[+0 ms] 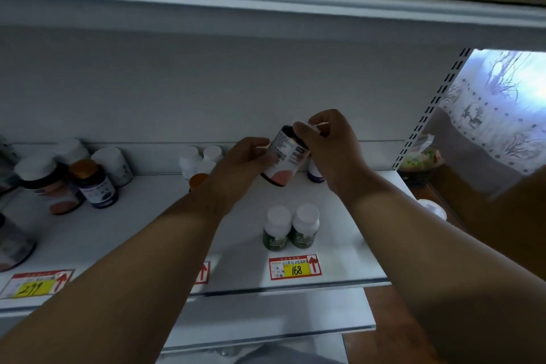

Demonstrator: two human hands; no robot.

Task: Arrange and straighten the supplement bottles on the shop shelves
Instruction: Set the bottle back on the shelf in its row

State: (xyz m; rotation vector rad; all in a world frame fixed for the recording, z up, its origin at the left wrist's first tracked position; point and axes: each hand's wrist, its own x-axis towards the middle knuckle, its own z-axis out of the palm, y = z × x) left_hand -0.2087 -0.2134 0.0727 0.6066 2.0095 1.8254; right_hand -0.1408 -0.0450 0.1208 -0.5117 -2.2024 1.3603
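Note:
A dark supplement bottle [285, 158] with a white and pink label is held tilted above the white shelf [147, 224]. My left hand [236, 164] grips its body from the left. My right hand [331, 148] is closed over its top end. Two green-labelled bottles [291, 227] with white caps stand side by side near the shelf's front. A group of larger bottles [74, 177] stands at the left, some dark, some white. Small white-capped bottles [201, 158] stand at the back, partly hidden by my left hand.
Price tags are fixed on the shelf's front edge: one reads 168 [295, 268], another 299 [35, 285]. A purple-labelled bottle [314, 171] peeks from behind my right hand. A slotted upright [428, 109] ends the shelf at the right. A lower shelf [266, 316] lies beneath.

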